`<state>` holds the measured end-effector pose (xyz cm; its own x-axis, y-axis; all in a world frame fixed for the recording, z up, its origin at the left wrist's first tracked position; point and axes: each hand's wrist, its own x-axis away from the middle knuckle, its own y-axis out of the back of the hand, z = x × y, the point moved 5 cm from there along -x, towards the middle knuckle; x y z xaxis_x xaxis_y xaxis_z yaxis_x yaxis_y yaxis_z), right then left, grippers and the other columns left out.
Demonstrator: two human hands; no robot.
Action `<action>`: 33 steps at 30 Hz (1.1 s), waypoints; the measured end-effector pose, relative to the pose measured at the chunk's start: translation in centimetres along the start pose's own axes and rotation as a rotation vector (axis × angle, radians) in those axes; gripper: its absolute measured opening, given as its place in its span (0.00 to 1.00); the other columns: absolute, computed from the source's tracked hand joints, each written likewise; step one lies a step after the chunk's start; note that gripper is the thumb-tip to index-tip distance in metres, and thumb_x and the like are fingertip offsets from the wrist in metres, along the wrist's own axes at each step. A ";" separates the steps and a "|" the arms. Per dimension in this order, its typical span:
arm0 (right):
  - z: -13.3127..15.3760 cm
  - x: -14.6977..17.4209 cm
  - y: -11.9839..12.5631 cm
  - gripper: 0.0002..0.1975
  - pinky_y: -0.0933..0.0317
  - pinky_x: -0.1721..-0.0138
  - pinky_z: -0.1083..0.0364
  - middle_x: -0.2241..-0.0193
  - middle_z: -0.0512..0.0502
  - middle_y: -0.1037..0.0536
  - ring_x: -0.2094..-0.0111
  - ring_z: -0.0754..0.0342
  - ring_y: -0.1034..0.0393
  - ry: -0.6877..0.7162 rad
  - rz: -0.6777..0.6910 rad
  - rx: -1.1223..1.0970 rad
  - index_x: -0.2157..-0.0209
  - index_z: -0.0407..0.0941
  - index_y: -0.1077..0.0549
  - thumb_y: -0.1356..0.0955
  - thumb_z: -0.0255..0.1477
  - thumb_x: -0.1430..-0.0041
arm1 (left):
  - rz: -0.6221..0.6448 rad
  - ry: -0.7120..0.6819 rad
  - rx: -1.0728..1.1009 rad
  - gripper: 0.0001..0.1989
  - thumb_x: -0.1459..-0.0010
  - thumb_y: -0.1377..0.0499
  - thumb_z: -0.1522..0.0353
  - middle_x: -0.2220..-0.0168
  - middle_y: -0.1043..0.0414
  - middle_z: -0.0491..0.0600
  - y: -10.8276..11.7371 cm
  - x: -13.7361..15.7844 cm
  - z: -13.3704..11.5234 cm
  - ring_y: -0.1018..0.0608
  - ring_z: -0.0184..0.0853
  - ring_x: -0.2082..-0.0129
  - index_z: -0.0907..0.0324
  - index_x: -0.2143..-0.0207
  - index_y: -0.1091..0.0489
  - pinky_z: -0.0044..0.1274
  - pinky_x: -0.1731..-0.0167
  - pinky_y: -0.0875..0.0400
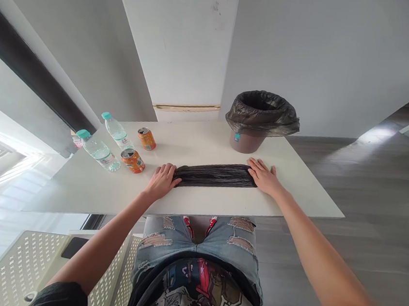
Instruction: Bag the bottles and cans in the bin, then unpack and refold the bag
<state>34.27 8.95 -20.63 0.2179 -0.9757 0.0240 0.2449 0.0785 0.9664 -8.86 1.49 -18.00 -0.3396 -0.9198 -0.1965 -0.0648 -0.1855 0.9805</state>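
Observation:
A black plastic bin bag, folded into a long pleated strip, lies flat across the white table in front of me. My left hand is at its left end, fingers bent and thumb closed over the bag's edge. At the other end, my right hand rests flat with fingers stretched out, the fingertips touching the bag and the table. Just behind the right hand stands a brown bin, lined with a black bag folded over its rim.
Left of my left hand are two orange drink cans, the nearer and the farther. Two clear bottles with teal caps, one in front and one behind, stand beside them. The white table ends near my legs.

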 end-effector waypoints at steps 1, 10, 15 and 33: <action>-0.1 0.0 0.4 0.34 0.58 0.26 0.27 0.23 0.46 0.46 0.23 0.39 0.51 -0.010 -0.041 -0.041 0.23 0.51 0.47 0.54 0.44 0.24 | -0.024 0.003 0.040 0.26 0.25 0.50 0.53 0.41 0.30 0.63 0.0 0.0 -0.1 0.27 0.52 0.43 0.62 0.37 0.35 0.41 0.44 0.30; -2.7 -0.1 1.9 0.24 0.32 0.51 0.42 0.56 0.27 0.20 0.50 0.32 0.25 -0.411 -0.096 -0.257 0.58 0.41 0.22 0.29 0.49 0.40 | 0.026 -0.106 0.236 0.40 0.28 0.47 0.47 0.26 0.43 0.60 -1.4 -0.8 -1.1 0.41 0.52 0.25 0.54 0.23 0.54 0.46 0.28 0.46; -2.0 -0.2 1.9 0.21 0.36 0.61 0.51 0.75 0.44 0.24 0.65 0.45 0.27 -0.380 -0.064 -0.564 0.76 0.46 0.30 0.24 0.47 0.49 | -0.002 -0.112 0.247 0.35 0.27 0.47 0.50 0.35 0.33 0.60 -1.7 -0.8 -0.8 0.29 0.52 0.35 0.56 0.26 0.47 0.44 0.32 0.39; 13.1 0.6 -3.2 0.23 0.28 0.42 0.41 0.49 0.38 0.17 0.48 0.44 0.21 -0.424 -0.707 -1.675 0.50 0.43 0.25 0.26 0.42 0.41 | -0.023 -0.130 0.280 0.24 0.25 0.47 0.54 0.42 0.29 0.58 -0.7 -0.4 -2.2 0.27 0.49 0.42 0.58 0.35 0.37 0.44 0.37 0.35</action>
<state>21.21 5.42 -20.33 -0.4809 -0.8721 0.0900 0.7872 -0.4747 -0.3936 -6.67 1.23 -18.59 -0.4511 -0.8612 -0.2342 -0.3234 -0.0868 0.9423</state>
